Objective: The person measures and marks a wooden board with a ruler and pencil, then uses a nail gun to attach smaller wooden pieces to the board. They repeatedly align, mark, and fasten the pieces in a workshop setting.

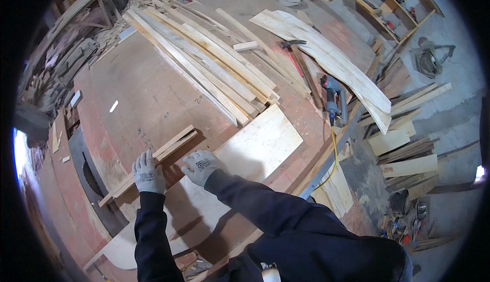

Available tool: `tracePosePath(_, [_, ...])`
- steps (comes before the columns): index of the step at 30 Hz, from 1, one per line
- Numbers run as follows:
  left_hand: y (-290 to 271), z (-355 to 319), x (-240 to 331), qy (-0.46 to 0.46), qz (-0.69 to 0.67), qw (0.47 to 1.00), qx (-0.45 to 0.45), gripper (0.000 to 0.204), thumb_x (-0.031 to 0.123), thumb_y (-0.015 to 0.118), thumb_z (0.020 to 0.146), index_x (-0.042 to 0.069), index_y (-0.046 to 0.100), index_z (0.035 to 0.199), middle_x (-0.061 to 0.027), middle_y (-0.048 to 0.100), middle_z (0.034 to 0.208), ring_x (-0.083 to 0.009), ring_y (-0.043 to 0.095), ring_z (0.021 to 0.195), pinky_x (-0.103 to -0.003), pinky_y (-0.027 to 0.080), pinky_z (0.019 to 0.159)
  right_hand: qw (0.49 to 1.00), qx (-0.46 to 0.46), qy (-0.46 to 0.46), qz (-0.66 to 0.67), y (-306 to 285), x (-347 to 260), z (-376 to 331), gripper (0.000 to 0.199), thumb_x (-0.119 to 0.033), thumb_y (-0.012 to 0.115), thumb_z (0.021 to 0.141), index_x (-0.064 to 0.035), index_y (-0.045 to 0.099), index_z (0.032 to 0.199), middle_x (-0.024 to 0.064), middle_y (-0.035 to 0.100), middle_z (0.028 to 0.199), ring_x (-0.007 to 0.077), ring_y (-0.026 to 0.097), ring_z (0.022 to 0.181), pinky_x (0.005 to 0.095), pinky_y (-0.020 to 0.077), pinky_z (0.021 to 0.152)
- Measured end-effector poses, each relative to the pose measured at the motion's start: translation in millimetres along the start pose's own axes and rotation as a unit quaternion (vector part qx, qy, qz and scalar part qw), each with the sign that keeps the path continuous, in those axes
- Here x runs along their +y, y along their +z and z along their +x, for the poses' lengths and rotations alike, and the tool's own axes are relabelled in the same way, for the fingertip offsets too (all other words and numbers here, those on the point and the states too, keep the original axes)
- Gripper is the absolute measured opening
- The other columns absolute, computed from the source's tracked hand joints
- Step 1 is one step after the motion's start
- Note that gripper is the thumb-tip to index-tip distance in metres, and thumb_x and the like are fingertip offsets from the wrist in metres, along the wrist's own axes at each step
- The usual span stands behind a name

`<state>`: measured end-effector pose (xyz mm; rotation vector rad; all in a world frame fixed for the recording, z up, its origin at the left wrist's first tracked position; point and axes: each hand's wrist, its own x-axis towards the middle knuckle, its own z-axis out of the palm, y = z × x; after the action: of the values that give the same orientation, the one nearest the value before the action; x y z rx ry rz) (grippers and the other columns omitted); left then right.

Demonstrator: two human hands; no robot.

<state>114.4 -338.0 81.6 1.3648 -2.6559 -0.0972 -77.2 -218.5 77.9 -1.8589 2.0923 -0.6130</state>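
Note:
My left hand (pixel 148 174), in a pale grey glove, lies over narrow wooden strips (pixel 173 143) with its fingers stretched out. The strips run slantwise across the bench, their near left end by a circular saw blade (pixel 92 177) set in a dark plate. My right hand (pixel 200 166), gloved alike, hovers or rests by the edge of a large pale board (pixel 265 136); contact cannot be made out. Its fingers are loosely bent and apart, and nothing shows in them. Both forearms cast shadows over the board.
Long wooden strips (pixel 204 57) lie piled across the bench beyond my hands. To the right are a claw hammer (pixel 293 43), a nail gun (pixel 333 96) with a yellow hose (pixel 334 162), and a wavy-edged plank (pixel 326 52). A wooden tray (pixel 390 6) and offcuts (pixel 408 167) lie farther right.

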Motion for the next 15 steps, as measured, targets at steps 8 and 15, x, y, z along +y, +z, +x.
tracePosePath(8, [-35, -153, 67, -0.108, -0.147, 0.970, 0.159, 0.041, 0.013, 0.064, 0.086, 0.004, 0.058, 0.126, -0.0201, 0.060, 0.121, -0.0400, 0.056, 0.112, -0.049, 0.043, 0.100, 0.988, -0.005, -0.073, 0.134, 26, 35, -4, 0.018, -0.018, 0.055, 0.093, -0.0076, 0.069, 0.092, 0.0157, 0.068, 0.099, 0.0344, 0.063, 0.094, 0.0476, 0.0488, 0.083])
tracePosePath(15, [-74, -347, 91, -0.398, -0.129, 0.886, 0.200, 0.034, 0.009, 0.065, 0.085, 0.003, 0.063, 0.118, -0.0175, 0.067, 0.109, -0.0373, 0.063, 0.101, -0.044, 0.050, 0.090, 0.982, 0.006, -0.167, 0.084, 29, 48, -3, 0.020, -0.022, 0.062, 0.090, -0.0098, 0.069, 0.104, 0.0117, 0.069, 0.104, 0.0312, 0.063, 0.103, 0.0419, 0.0473, 0.093])
